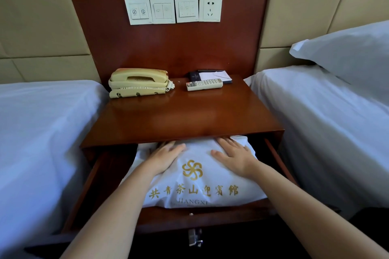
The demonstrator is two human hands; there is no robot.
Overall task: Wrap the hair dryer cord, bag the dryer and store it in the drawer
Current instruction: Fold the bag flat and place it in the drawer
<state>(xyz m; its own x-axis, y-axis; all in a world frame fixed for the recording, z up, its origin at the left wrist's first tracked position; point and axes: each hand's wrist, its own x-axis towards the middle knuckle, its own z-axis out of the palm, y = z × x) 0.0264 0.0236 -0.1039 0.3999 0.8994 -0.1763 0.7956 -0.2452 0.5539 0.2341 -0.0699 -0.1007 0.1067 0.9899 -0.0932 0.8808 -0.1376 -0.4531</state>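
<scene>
A white bag (195, 189) with a gold emblem and gold lettering lies in the pulled-out wooden drawer (202, 219) of the nightstand. Its far end reaches under the nightstand top. My left hand (166, 157) lies flat on the bag's upper left part, fingers spread and pointing inward. My right hand (233, 155) lies flat on the bag's upper right part. Both palms rest on the fabric without gripping it. The hair dryer and its cord are hidden from view.
The nightstand top (181, 120) carries a beige telephone (139, 82), a white remote (204, 84) and a notepad (214, 75). Switches and a socket (210, 8) sit on the wooden panel behind. White beds (35, 132) flank both sides, with a pillow (349, 54) on the right bed.
</scene>
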